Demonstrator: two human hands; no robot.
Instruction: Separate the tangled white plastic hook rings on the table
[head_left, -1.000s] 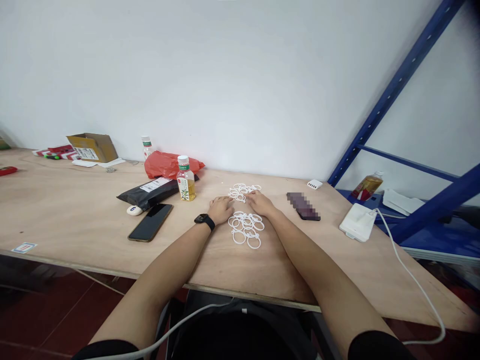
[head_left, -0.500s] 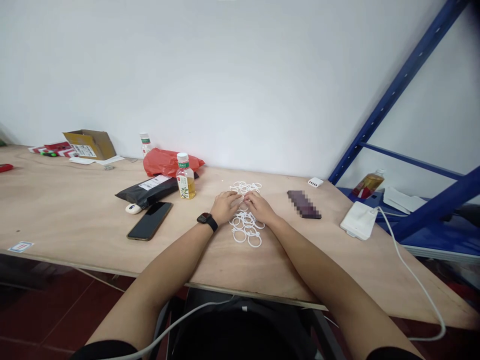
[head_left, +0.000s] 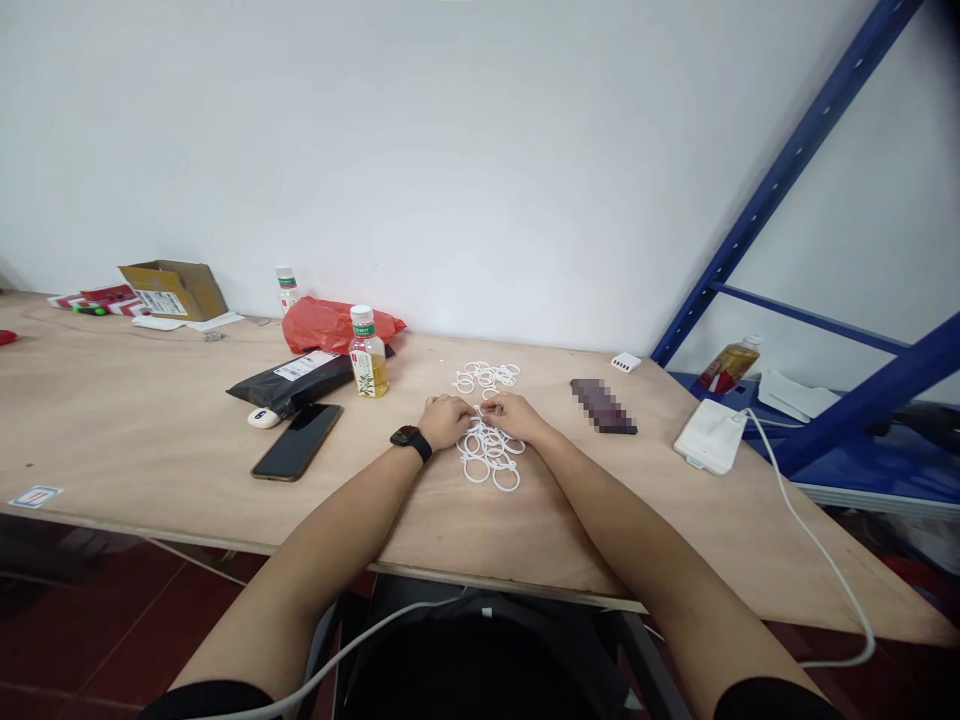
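Observation:
Several thin white rings (head_left: pixel 506 480), each with a small loop or knob, lie overlapping in a group on the wooden table just below my hands. A second group of white rings (head_left: pixel 486 376) lies a little farther back, toward the wall. Between the groups my left hand (head_left: pixel 448 422), with a black watch on its wrist, has its fingers bent inward and pinched on a white ring. My right hand (head_left: pixel 516 418) meets it from the other side, its thumb and fingers closed on a ring as well. The fingertips partly hide what they hold.
A phone (head_left: pixel 298 442), a white earphone case (head_left: pixel 262 418), a black mailing bag (head_left: pixel 300 378), a drink bottle (head_left: pixel 368 360) and a red bag (head_left: pixel 330 322) are left. Rightward are a pixelated dark object (head_left: pixel 603 406), a white charger (head_left: pixel 709 437) with a cable, and a blue rack (head_left: pixel 787 160).
Both hands have come slightly closer to me, uncovering more of the far ring group. Their fingers remain pinched near each other. The whole view has shifted a little.

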